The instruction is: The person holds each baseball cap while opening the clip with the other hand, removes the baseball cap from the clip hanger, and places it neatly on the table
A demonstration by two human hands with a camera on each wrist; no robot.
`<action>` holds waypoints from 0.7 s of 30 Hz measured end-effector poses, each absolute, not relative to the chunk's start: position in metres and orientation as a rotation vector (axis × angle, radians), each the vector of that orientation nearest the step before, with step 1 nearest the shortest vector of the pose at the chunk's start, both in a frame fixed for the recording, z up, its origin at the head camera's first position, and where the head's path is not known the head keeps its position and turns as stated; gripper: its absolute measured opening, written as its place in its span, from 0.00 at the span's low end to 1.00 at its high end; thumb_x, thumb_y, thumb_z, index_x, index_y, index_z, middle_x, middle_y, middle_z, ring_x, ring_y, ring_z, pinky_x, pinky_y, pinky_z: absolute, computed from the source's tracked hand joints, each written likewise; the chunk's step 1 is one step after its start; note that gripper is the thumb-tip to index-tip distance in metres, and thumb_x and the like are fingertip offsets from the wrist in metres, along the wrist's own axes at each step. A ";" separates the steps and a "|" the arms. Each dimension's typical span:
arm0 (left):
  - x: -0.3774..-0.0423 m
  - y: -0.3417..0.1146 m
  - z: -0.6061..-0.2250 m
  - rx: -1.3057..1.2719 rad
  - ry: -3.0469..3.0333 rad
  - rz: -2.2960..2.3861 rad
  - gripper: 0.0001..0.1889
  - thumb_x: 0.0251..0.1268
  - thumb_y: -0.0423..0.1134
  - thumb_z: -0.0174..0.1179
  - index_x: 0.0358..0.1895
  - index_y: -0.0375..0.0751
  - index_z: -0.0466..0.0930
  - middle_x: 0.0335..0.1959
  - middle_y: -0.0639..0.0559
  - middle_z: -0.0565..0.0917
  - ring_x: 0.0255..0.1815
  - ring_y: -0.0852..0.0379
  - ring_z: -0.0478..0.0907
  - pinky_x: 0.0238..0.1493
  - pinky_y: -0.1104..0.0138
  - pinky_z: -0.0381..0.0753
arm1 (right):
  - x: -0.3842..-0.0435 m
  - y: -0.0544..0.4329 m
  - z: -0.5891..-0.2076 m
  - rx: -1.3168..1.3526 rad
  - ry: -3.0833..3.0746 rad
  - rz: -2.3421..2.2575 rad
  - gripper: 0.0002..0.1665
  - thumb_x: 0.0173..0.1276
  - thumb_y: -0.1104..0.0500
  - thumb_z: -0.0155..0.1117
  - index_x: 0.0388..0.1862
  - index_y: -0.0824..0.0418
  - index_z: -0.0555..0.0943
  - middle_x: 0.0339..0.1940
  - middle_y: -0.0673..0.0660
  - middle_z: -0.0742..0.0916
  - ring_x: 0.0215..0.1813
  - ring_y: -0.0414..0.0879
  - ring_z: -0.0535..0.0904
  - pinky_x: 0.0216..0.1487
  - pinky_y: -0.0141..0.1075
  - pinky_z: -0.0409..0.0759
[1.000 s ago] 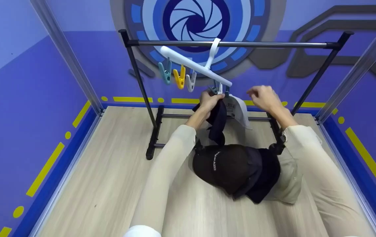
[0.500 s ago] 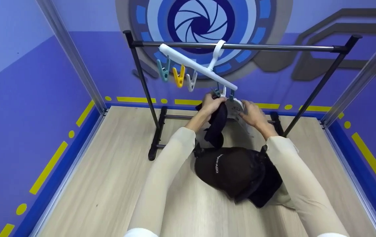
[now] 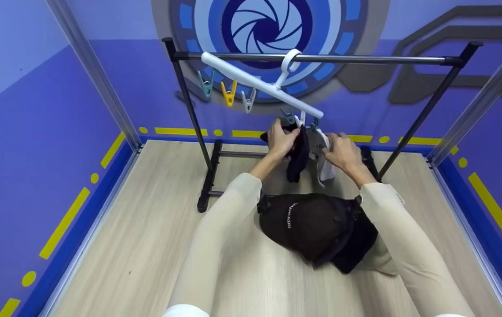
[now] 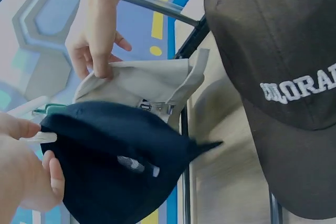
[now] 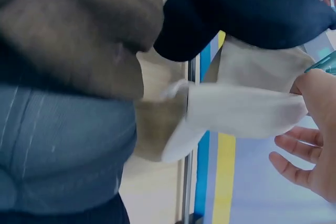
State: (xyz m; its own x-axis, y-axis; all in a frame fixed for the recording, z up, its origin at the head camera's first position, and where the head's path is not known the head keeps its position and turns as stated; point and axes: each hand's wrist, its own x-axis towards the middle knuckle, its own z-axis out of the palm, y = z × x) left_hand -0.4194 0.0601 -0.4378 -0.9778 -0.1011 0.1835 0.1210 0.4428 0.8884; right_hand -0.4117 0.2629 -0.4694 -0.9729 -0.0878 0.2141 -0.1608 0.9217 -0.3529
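Observation:
A navy cap point(image 4: 126, 161) hangs by clips under the right part of a white hanger point(image 3: 261, 83). My left hand point(image 3: 280, 140) holds this cap's edge, its thumb against a white clip point(image 4: 44, 138). Beside it a light grey cap point(image 5: 247, 108) hangs from a teal clip point(image 5: 324, 64). The right hand point(image 3: 345, 153) pinches the grey cap's edge between thumb and finger, with other fingers loosely bent. Nearer to me is a dark brown cap point(image 3: 308, 224) with white lettering, bunched with black and beige ones.
The hanger hooks over the bar point(image 3: 365, 59) of a black metal rack. Toward its left end hang a teal clip point(image 3: 206, 86), a yellow clip point(image 3: 229, 93) and a grey clip point(image 3: 248, 100). Wood-pattern floor point(image 3: 145, 246) lies below, with blue walls around.
My right hand has come left and in from the air to the grey cap, which has turned. The hanger's left end has swung left, while the left hand stays at the navy cap.

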 end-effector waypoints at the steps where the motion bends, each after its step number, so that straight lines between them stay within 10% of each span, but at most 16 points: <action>1: -0.417 0.061 -0.438 0.000 -2.480 -1.533 0.15 0.68 0.44 0.67 0.51 0.39 0.79 0.44 0.46 0.84 0.45 0.51 0.81 0.47 0.64 0.78 | -0.411 0.264 -0.469 0.194 -2.888 0.554 0.33 0.68 0.55 0.60 0.71 0.61 0.74 0.60 0.72 0.80 0.57 0.72 0.80 0.52 0.67 0.79; 8: -0.400 0.081 -0.435 -0.258 -2.474 -1.579 0.06 0.66 0.38 0.67 0.41 0.40 0.86 0.34 0.50 0.89 0.32 0.62 0.81 0.34 0.76 0.74 | -0.403 0.273 -0.472 0.213 -2.892 0.631 0.36 0.68 0.59 0.59 0.75 0.64 0.69 0.68 0.75 0.75 0.64 0.74 0.75 0.60 0.68 0.75; 15: -0.391 0.114 -0.425 -0.398 -2.457 -1.719 0.18 0.73 0.31 0.57 0.63 0.34 0.81 0.59 0.42 0.86 0.58 0.53 0.85 0.57 0.75 0.79 | -0.395 0.271 -0.474 0.253 -2.936 0.608 0.39 0.70 0.59 0.59 0.78 0.66 0.64 0.71 0.77 0.73 0.66 0.75 0.73 0.63 0.67 0.73; 21: -0.383 0.129 -0.413 -0.102 -2.567 -1.524 0.24 0.72 0.33 0.54 0.70 0.33 0.73 0.68 0.42 0.79 0.71 0.48 0.75 0.73 0.64 0.71 | -0.387 0.261 -0.473 0.321 -2.856 0.615 0.36 0.65 0.63 0.61 0.73 0.68 0.70 0.49 0.75 0.84 0.50 0.70 0.83 0.50 0.61 0.80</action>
State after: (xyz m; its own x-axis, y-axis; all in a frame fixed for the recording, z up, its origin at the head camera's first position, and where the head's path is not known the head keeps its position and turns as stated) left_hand -0.3830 0.1290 -0.4129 -0.9858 -0.0203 0.1669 0.1368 0.4799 0.8666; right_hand -0.3875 0.2610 -0.4732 -0.9560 -0.1683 0.2404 -0.2524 0.8897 -0.3805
